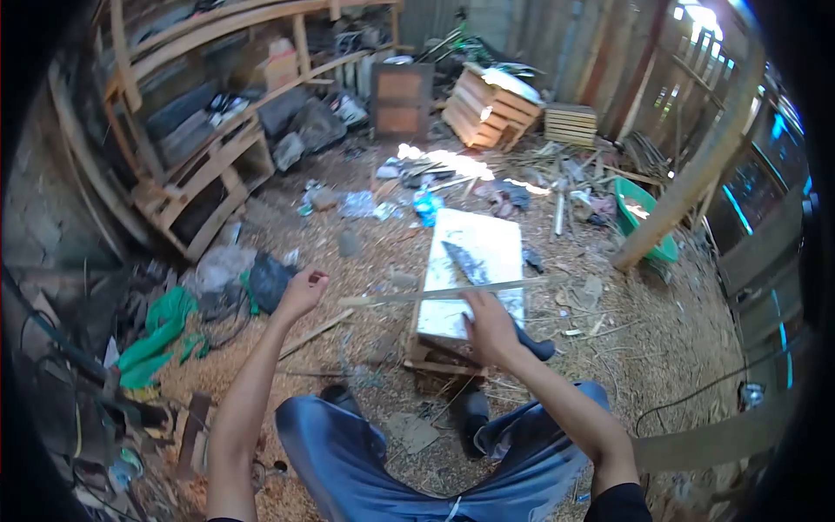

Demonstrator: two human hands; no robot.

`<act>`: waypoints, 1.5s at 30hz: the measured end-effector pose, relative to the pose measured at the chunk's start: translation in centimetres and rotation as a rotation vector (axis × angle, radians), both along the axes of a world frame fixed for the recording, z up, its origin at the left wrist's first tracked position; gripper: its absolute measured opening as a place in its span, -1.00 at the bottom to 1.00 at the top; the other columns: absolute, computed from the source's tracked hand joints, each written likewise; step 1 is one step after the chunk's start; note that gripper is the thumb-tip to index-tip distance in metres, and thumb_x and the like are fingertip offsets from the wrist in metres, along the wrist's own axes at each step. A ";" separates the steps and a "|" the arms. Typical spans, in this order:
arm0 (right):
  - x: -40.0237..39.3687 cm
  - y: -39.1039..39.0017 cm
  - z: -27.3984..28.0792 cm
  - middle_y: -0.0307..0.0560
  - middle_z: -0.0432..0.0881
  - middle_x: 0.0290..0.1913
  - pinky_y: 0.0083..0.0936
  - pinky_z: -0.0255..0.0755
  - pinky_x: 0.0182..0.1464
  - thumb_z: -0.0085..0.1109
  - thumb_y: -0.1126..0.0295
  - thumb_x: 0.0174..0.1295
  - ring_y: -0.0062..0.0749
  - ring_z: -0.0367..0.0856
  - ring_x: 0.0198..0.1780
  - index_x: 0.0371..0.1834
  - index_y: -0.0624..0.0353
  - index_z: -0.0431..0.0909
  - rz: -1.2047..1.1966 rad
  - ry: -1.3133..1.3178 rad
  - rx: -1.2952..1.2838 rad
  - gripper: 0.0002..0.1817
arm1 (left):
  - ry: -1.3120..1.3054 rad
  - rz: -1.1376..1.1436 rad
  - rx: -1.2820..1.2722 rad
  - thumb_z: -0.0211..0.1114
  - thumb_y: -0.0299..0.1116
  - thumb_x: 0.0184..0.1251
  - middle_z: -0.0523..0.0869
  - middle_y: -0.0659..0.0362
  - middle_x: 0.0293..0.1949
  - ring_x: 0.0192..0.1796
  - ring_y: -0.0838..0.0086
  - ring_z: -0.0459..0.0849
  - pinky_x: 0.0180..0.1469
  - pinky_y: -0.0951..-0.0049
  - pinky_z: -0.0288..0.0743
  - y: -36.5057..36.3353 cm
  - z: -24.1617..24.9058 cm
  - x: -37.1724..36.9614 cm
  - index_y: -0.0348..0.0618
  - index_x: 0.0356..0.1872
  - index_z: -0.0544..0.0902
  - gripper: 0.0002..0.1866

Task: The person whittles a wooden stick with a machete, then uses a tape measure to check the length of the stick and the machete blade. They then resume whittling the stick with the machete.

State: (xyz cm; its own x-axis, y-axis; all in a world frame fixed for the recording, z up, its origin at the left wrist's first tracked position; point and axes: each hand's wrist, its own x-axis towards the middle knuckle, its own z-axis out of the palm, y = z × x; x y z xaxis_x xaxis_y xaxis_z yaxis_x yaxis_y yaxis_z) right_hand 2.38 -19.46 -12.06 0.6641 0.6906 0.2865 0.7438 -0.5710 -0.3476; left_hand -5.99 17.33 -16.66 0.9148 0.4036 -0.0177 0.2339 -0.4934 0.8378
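A long thin pale strip lies level across a white-topped low box, reaching past it on both sides. My right hand is over the near part of the box top, its fingers at the strip; whether they grip it is unclear. On the top, a large knife points away, with its dark handle past the right edge, partly under my right hand. My left hand is raised left of the strip's end, apart from it, with curled fingers; anything between them is too small to make out.
A wooden frame stands at the left, near green cloth and a dark bag. Slatted crates stand at the back. A green basin and a slanting post are at the right. Shavings cover the floor.
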 end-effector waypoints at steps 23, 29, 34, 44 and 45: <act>5.9 -6.6 -4.4 0.40 0.56 -0.20 0.00 0.46 -0.12 0.16 0.25 0.04 0.21 0.60 -0.18 0.02 0.29 0.27 -0.362 0.416 -0.310 -0.47 | -0.086 -0.401 0.533 0.25 -0.36 0.15 0.56 -0.01 -0.15 -0.06 0.11 0.57 -0.07 0.16 0.44 -17.0 -2.0 7.7 -0.16 -0.17 0.55 -0.77; 5.0 -7.4 -0.1 0.30 0.61 -0.19 -0.08 0.44 -0.06 0.20 0.12 -0.03 0.13 0.61 -0.13 -0.09 0.34 0.42 -0.541 0.422 -0.062 -0.46 | 0.190 -0.350 0.299 0.19 -0.26 0.25 0.64 -0.05 -0.34 -0.29 0.16 0.61 -0.20 0.23 0.46 -12.6 2.8 5.1 -0.13 -0.13 0.59 -0.76; 3.9 -9.6 -1.4 -0.09 0.48 -0.66 -0.42 0.28 -0.68 0.20 0.23 0.02 -0.45 0.43 -0.72 -0.53 0.32 0.49 -0.688 0.669 0.408 -0.69 | 0.258 -0.408 0.334 0.09 -0.06 0.37 0.57 0.10 -0.54 -0.46 0.41 0.48 -0.35 0.38 0.36 -9.1 4.0 2.5 -0.19 -0.23 0.62 -0.64; 1.1 -11.1 5.9 -0.27 0.41 -0.63 -0.57 0.30 -0.63 0.25 0.20 0.14 -0.60 0.39 -0.65 -0.50 0.21 0.43 -0.557 0.793 0.486 -0.69 | 0.420 -0.626 0.556 0.17 0.09 0.24 0.68 -0.07 -0.24 -0.16 0.07 0.64 -0.12 0.15 0.48 -10.0 -0.3 3.0 -0.17 -0.14 0.62 -0.52; 0.9 -11.2 8.4 -0.28 0.41 -0.62 -0.58 0.31 -0.62 0.25 0.20 0.14 -0.60 0.39 -0.64 -0.48 0.22 0.44 -0.551 0.773 0.420 -0.69 | 0.412 -0.654 0.545 0.16 0.09 0.24 0.68 -0.07 -0.23 -0.16 0.07 0.64 -0.12 0.15 0.48 -10.1 -0.4 3.5 -0.17 -0.14 0.62 -0.52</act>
